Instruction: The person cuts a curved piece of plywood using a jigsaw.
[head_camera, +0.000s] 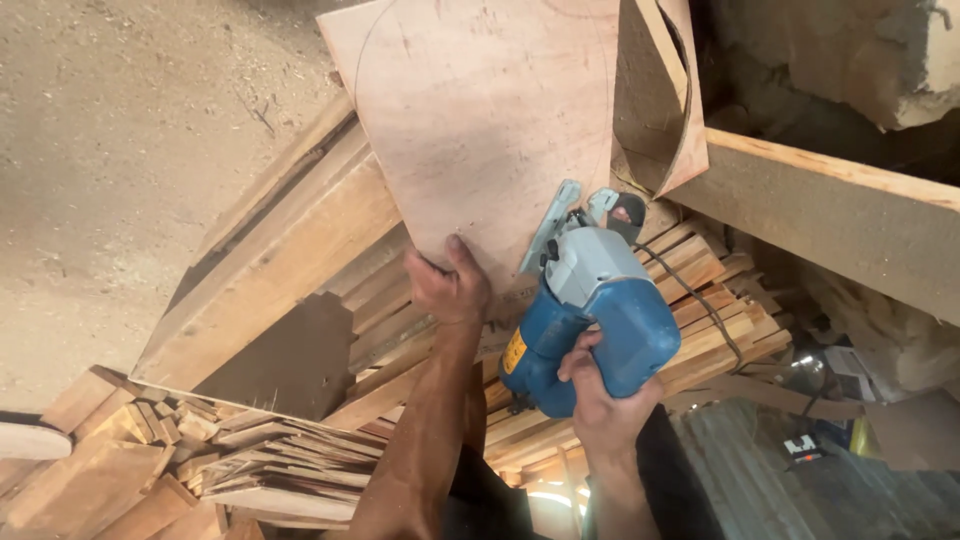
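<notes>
A thin plywood sheet (480, 120) with a curved pencil line lies on a stack of wooden planks (300, 250). My left hand (450, 285) grips the sheet's near edge, thumb on top. My right hand (600, 395) holds the handle of a blue and grey electric jigsaw (595, 310). Its metal base plate (552, 222) rests at the sheet's lower right edge. A cut strip of plywood (665, 90) curls up on the right side of the sheet.
Short timber offcuts (240, 455) are piled at the lower left. A long thick board (830, 215) runs across the right. The jigsaw's black cord (700, 300) trails over wooden slats. Sandy ground (120, 150) fills the upper left.
</notes>
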